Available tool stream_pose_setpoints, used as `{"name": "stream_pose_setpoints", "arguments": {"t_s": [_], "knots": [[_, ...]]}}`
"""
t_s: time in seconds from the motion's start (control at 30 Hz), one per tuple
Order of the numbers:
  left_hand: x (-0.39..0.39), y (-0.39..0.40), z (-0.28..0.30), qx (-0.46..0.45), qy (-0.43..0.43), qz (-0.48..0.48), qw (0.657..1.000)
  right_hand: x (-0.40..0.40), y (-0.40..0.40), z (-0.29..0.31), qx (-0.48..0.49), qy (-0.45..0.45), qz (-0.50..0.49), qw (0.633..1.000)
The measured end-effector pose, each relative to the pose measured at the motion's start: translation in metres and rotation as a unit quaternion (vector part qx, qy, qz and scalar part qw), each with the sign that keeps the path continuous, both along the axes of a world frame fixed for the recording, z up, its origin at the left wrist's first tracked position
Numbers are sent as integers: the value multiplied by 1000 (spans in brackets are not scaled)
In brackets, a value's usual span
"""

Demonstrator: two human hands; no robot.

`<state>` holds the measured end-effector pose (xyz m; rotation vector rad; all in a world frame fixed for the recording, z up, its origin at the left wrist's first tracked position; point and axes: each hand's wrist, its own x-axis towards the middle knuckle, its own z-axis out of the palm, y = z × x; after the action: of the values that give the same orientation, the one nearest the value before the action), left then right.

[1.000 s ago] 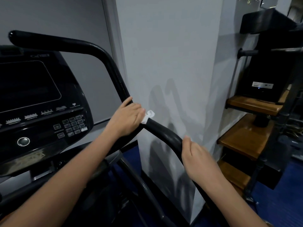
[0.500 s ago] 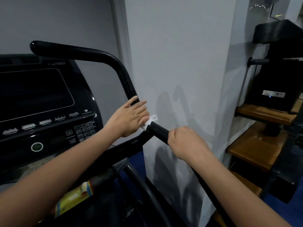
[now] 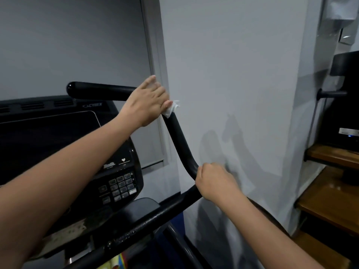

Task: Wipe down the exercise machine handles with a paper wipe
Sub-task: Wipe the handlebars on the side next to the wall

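The black curved handle of the exercise machine rises from the lower middle, bends at the top and runs left to a rounded end. My left hand wraps over the upper bend and presses a white paper wipe against the bar; only a crumpled corner of the wipe shows past my fingers. My right hand grips the same handle lower down, at the lower bend, fingers curled round the bar.
The machine's black console with a dark screen and keypad sits left of the handle. A grey-white wall stands close behind the bar. Wooden shelves holding a black device are at the right.
My left hand slid the wipe up the handle from the middle section to the upper bend. My right hand moved up the bar and closed round it.
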<state>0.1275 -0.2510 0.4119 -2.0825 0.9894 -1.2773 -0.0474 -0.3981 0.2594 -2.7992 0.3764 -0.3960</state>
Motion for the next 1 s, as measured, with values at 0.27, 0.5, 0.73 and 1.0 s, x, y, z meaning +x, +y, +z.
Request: {"name": "stream_pose_setpoints", "arguments": {"t_s": [0.27,0.5,0.73,1.0], "knots": [[-18,-36,-45,44,13,27,999,19,11,-6,45,-23,-18,999],[-9,-23,-69,70,-28,-83,994,21,14,-2,54,-49,4,997],[-17,17,18,-20,-20,100,995,60,17,11,143,-120,21,982],[-18,77,62,-64,99,225,967,89,18,28,164,-211,46,962]]}}
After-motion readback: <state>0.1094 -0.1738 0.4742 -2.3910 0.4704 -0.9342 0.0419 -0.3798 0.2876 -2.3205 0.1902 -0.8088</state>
